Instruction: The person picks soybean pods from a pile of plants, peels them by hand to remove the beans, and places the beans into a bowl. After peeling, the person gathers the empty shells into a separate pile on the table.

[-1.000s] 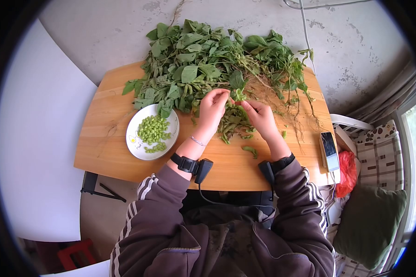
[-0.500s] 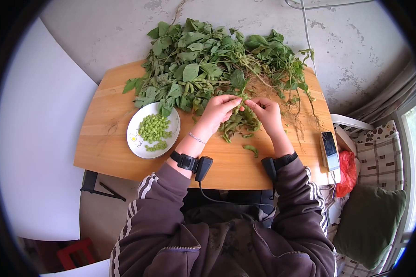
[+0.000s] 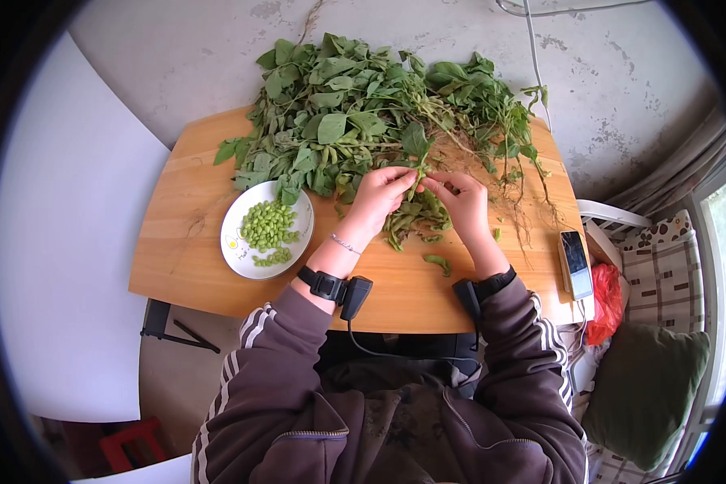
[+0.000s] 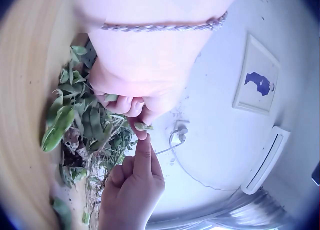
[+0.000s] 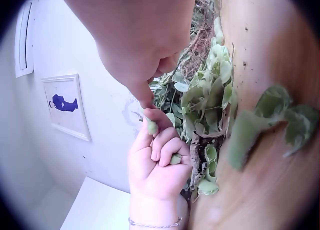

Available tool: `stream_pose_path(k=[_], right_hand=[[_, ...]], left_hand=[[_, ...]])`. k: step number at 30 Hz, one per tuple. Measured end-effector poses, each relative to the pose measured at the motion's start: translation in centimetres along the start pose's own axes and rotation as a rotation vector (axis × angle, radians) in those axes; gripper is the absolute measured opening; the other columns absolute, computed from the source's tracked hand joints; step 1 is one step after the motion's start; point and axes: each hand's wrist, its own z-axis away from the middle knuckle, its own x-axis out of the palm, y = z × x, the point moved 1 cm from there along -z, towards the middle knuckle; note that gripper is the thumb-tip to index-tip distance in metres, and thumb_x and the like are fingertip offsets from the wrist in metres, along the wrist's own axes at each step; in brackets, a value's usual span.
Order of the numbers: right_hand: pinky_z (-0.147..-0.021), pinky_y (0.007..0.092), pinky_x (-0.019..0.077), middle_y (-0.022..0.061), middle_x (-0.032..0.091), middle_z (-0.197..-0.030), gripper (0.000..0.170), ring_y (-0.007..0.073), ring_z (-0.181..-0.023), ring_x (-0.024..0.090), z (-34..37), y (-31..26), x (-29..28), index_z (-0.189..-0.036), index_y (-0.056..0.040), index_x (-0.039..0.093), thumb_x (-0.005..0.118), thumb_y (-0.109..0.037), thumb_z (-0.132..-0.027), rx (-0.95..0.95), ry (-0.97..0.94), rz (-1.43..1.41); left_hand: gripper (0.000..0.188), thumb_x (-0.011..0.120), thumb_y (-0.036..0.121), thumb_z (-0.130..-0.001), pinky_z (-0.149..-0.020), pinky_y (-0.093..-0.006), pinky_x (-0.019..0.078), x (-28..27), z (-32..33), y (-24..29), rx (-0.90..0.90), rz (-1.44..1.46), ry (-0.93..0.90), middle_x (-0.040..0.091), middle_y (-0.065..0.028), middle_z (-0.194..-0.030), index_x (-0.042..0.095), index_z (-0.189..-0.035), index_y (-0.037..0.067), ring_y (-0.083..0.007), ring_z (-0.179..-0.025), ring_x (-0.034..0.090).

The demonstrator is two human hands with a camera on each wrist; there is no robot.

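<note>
Over the middle of the table, my left hand (image 3: pixel 377 196) pinches a green bean pod (image 5: pixel 151 126) between thumb and forefinger. Its other fingers curl round another green piece (image 5: pixel 175 158), mostly hidden in the palm. My right hand (image 3: pixel 465 205) meets it from the right, thumb and forefinger pinching the pod's end. Below both hands lies a heap of split bean pods (image 3: pixel 421 216). Shelled green beans (image 3: pixel 268 224) fill much of a white plate (image 3: pixel 293 258) to the left of my left hand.
A large pile of leafy bean plants (image 3: pixel 331 101) covers the table's far side, with roots (image 3: pixel 520 202) trailing at the right. One loose pod (image 3: pixel 437 263) lies nearer me. A phone (image 3: pixel 574 256) sits at the right edge of the wooden table (image 3: pixel 185 266).
Both hands have come slightly nearer my body and closer together at the fingertips. Over the last half second they have barely shifted. The plate of beans looks the same.
</note>
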Motion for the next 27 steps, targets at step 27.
stream_pose_path(k=[27], right_hand=[[-0.045, 0.0216, 0.0220, -0.0079, 0.038, -0.068, 0.010, 0.0036, -0.055, 0.032, -0.2, 1.8, -0.1, -0.096, -0.0036, 0.061, 0.064, -0.013, -0.095, 0.775, -0.175, -1.078]], left_hand=[[0.026, 0.067, 0.021, -0.097, -0.044, -0.0170, 0.0244, 0.6, 0.3, 0.9, 0.019, -0.142, 0.045, 0.071, -0.0029, -0.086, 0.068, -0.112, 0.001, 0.0014, -0.050, 0.034]])
